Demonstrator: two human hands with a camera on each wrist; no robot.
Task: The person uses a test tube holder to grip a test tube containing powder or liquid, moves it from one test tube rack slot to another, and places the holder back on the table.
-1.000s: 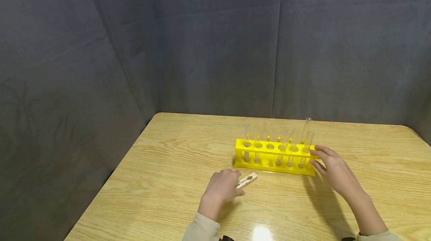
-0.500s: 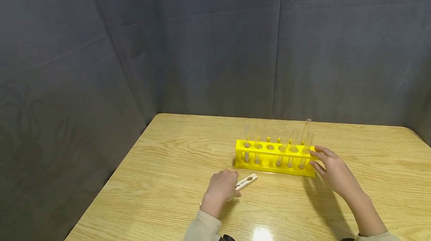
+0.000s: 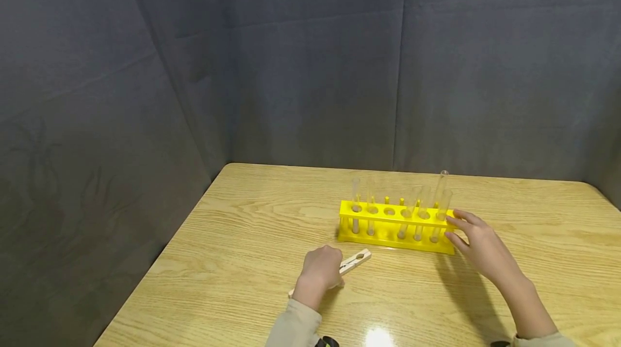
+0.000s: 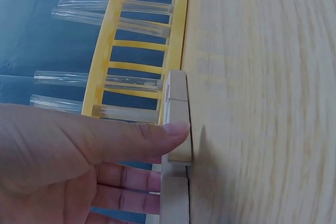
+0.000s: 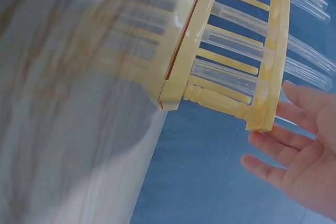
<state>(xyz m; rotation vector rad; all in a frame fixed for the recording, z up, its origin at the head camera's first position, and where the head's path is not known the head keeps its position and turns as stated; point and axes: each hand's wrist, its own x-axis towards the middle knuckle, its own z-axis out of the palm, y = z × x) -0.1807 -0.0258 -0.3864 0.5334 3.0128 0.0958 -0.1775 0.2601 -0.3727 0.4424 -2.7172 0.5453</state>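
Note:
A wooden test tube holder (image 3: 356, 261) with a metal spring lies on the table in front of the rack. My left hand (image 3: 321, 270) grips its middle; in the left wrist view the thumb (image 4: 176, 129) presses one side and the fingers are on the other. The yellow test tube rack (image 3: 395, 243) stands upright with several clear test tubes (image 3: 356, 223) in it, some tilted. My right hand (image 3: 480, 244) holds the rack's right end, its fingertips (image 5: 257, 139) at the end of the top bar.
A wood-grain table (image 3: 228, 239) carries everything. Dark grey cloth (image 3: 310, 88) hangs behind the table and along its left side. One taller test tube (image 3: 440, 185) stands toward the rack's right end.
The left hand has closed around the wooden test tube holder, its thumb drawn in, and the holder's near end now shows beside the wrist. The right hand stays at the rack.

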